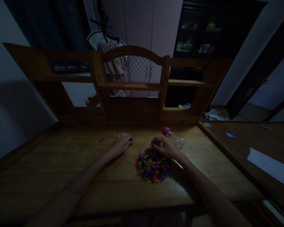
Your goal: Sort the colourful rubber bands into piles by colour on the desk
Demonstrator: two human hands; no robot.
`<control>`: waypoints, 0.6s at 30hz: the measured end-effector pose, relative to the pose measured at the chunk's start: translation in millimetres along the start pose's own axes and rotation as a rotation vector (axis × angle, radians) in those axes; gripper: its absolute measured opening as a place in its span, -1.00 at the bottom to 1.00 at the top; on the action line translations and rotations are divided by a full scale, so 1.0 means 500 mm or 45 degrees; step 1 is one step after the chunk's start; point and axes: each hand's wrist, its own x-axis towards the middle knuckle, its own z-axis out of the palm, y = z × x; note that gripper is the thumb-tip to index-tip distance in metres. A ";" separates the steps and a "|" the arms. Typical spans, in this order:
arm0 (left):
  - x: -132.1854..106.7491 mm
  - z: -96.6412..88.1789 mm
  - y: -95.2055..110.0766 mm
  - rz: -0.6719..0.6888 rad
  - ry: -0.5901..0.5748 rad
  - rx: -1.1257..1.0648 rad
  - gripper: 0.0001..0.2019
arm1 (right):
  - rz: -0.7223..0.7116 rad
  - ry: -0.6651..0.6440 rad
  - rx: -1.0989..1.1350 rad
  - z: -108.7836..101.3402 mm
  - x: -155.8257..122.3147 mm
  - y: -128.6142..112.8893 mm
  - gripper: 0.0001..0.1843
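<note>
A heap of small, brightly coloured loops and strips (153, 167), red, yellow, blue and pink, lies on the wooden desk (123, 195). Over its far edge is my right hand (164, 146), thumb and fingertips pinched together; whatever is between them is too small and dark to make out. Just beyond that hand a clear bottle (180, 138) with a pink top (167, 130) lies on its side, partly hidden. My left hand (123, 142) rests palm down on the desk, left of the heap, fingers loosely laid out and holding nothing visible.
A small dark ring (101, 140) lies on the desk to the left. Along the back stands a wooden shelf unit (132, 85). At the right, a lower brown surface (239, 145) carries white paper (269, 165) and a blue card (231, 135). The room is dim.
</note>
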 end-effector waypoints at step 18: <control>-0.226 -0.214 -0.067 -0.540 0.078 -0.169 -0.63 | -0.018 0.019 0.003 -0.005 -0.003 -0.019 -0.89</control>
